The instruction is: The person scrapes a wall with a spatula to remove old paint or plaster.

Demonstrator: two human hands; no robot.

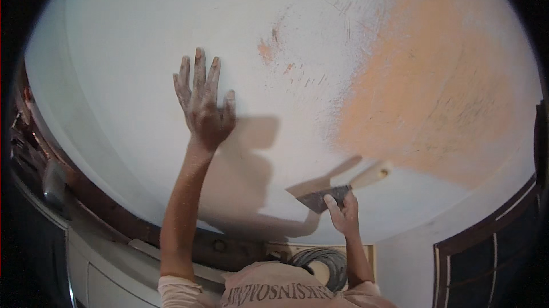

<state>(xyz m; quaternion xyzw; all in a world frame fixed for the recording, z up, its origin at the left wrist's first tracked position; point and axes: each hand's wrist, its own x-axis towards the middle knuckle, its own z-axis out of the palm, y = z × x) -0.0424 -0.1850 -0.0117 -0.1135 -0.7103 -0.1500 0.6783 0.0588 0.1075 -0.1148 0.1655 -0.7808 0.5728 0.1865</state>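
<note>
My left hand (206, 108) is spread with its fingers pointing up, palm toward the white wall (141, 51); it appears to rest flat on it. Whitish dust coats its fingers. Lower right, my right hand (346, 213) grips a wide putty knife (319, 198) by its dark blade, thumb on the near face. The pale handle (369, 174) points up to the right, away from the palm. Whether the blade touches the wall I cannot tell. A large orange patch (429, 93) covers the wall's right side, with scratch marks and a small orange spot (265, 52) left of it.
A coil of dark cable or hose (336, 265) lies low in front of my body. Dark-framed panes (476, 261) stand at the lower right. Along the lower left run a light panelled cabinet or door (116, 282) and a dark ledge with clutter (25, 141).
</note>
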